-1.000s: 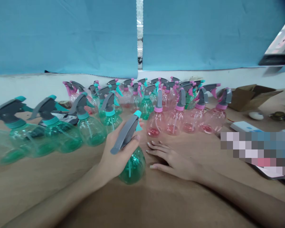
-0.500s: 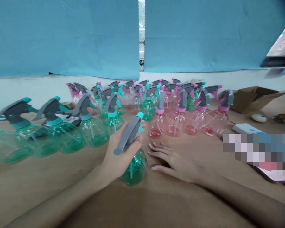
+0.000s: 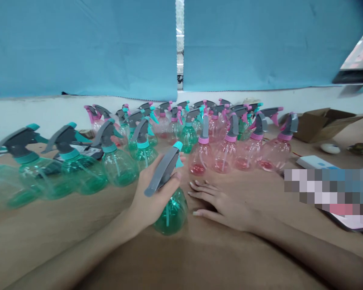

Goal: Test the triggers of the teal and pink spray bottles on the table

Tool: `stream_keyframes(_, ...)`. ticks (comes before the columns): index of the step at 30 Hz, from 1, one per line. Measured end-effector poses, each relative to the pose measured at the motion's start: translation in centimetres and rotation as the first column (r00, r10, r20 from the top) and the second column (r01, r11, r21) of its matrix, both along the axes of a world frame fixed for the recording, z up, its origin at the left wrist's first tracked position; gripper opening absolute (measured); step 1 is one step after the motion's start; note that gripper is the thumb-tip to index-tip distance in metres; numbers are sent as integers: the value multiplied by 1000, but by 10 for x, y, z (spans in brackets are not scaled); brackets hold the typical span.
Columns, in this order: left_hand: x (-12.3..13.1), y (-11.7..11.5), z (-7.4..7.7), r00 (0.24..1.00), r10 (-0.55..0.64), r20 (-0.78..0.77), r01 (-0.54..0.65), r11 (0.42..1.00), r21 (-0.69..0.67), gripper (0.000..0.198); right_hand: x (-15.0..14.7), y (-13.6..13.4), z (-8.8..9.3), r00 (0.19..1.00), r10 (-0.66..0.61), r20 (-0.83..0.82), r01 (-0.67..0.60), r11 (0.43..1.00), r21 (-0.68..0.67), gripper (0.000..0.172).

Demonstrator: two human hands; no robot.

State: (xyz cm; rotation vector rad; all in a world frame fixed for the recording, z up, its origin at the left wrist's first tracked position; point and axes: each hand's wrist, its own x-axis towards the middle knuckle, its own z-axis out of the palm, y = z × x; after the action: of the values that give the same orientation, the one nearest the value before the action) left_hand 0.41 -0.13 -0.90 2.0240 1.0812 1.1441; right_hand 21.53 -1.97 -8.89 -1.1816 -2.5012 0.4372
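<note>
head cam | forward-down | close over table (image 3: 199, 257) | edges seemingly blurred

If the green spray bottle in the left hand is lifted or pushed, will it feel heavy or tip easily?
Probably light: the green spray bottle is clear plastic and no liquid level shows, only the tube inside. It may tip easily: the long grey trigger head sits high above a round body. The left hand grips its neck, likely the surest hold.

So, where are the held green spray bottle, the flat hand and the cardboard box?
green spray bottle (image 3: 171, 211): head view, on its round body.
right hand (image 3: 225, 204): head view, on the hand's back.
cardboard box (image 3: 310, 129): head view, on its near wall.
</note>
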Motion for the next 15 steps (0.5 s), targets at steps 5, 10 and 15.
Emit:
stream_keyframes(5,0,0,0,1000,-8,8,8,1000,2,19,0,0,-1,1000,3,-3,-3,1000,12,57)
stream_keyframes(10,-1,0,1,999,-31,32,31,1000,-3,22,0,0,-1,1000,3,-7,-2,1000,15,57)
stream_keyframes(15,0,-2,2,999,-33,36,34,999,-15,22,0,0,-1,1000,-1,-12,1,1000,13,57)
